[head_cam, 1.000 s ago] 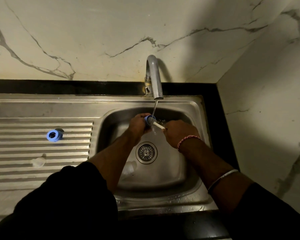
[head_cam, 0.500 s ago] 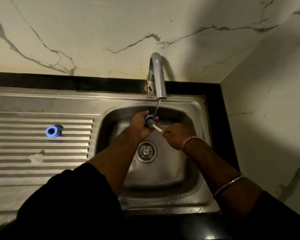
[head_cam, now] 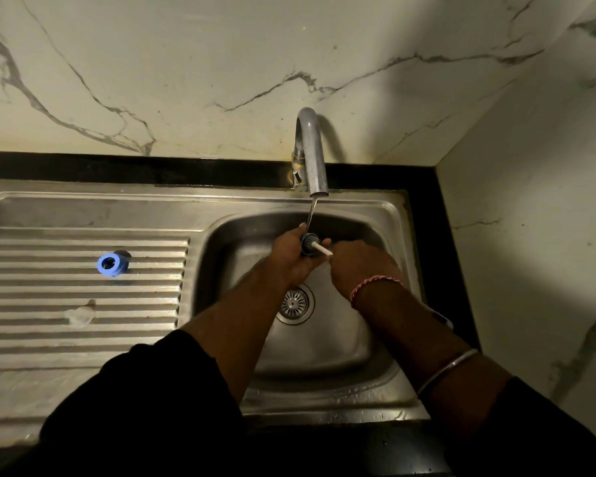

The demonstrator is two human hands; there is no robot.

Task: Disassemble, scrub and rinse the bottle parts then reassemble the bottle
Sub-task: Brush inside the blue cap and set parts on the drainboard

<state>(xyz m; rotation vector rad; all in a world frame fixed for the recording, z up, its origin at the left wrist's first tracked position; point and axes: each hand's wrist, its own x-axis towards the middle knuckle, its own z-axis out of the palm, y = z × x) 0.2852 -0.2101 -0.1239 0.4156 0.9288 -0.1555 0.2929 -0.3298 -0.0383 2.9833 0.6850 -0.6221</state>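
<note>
Head view, looking down at a steel sink point(head_cam: 386, 215) set against a marble wall. A thin stream of water falls from the tap point(head_cam: 312, 156) onto the work.

The left hand point(head_cam: 291, 258) is curled round a small blue bottle part point(head_cam: 307, 241), its grip clamped on it just under the stream, over the basin. The right hand point(head_cam: 355, 266) pinches the white handle of a small brush point(head_cam: 319, 248), its grip clamped on that handle, and the bristle end is pushed into the mouth of the blue part. The two hands nearly touch.

Well apart, on the ribbed drainboard point(head_cam: 83, 339) to the left, a blue ring point(head_cam: 112, 264) lies alone. Nearer the viewer on the same ribs sits a small clear piece point(head_cam: 80, 315), probably another bottle part, though it is too faint to identify.

By the look of things the bottle is already taken apart, and scrubbing under running water is under way on one part. Whether the pieces on the drainboard are washed cannot be told. Any remaining scrubbing and rinsing, and all of the reassembly, appear to be left.
</note>
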